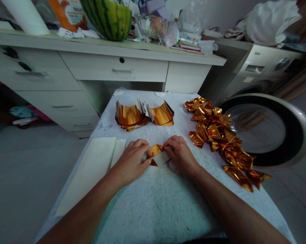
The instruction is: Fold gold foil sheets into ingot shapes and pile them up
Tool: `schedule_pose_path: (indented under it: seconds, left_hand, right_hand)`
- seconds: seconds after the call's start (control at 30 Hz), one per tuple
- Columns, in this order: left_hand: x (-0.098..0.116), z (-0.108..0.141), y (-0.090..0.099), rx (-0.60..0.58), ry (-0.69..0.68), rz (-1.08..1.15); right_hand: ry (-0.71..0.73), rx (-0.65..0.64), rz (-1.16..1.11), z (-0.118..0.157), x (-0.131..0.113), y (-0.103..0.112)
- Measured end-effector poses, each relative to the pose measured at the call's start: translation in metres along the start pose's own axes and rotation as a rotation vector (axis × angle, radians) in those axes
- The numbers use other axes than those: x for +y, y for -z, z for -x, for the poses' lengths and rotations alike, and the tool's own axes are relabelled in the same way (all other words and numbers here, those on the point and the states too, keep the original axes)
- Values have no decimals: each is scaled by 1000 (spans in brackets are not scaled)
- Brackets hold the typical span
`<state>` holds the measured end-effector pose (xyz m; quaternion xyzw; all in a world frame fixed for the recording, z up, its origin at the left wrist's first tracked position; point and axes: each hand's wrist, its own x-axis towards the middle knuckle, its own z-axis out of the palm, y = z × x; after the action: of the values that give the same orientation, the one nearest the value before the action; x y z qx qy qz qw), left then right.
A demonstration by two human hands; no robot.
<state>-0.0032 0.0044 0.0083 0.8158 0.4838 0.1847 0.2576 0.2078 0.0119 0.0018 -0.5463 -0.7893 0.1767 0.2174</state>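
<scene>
Between my two hands lies a partly folded sheet of gold foil paper (158, 156), its pale back showing beside the shiny gold. My left hand (135, 157) pinches its left end, thumb and fingers closed. On the right end, the fingers of my right hand (179, 152) are closed on the paper too. Just beyond my hands stand two curved stacks of gold foil sheets, a left stack (129, 115) and a right stack (162, 114). Off to the right, a heap of folded gold foil pieces (214, 130) runs along the table edge.
White paper sheets (92, 169) lie at the left of the cloth-covered table (165, 206). Behind it stands a white desk (112, 56) with a cut watermelon (109, 20) and clutter on top. At right, the open round door (298, 135) of a washing machine (260, 64) comes close to the table.
</scene>
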Motion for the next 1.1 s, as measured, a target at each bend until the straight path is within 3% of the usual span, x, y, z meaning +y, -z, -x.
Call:
schedule_pose_path:
  seconds: [0.27,0.47,0.6,0.7,0.9,0.97,1.1]
  left_hand:
    - [3,-1,-6,20,42,-54]
    - [-2,-1,-12,102,101,4]
    - [2,-3,-8,55,110,37]
    - [6,-4,-5,45,164,203]
    - [7,-8,-8,255,211,569]
    - [8,-8,-8,304,223,548]
    - [9,-8,-7,300,221,357]
  right_hand:
    - [-26,59,19,0,-1,-12]
    - [-44,42,-18,2,-5,-5]
    - [-88,34,-308,2,-1,2]
    - [-157,9,-537,2,1,3]
    - [-172,11,-857,6,-4,1]
    - [-114,-8,-846,8,-6,0]
    - [-49,-68,-607,10,-7,2]
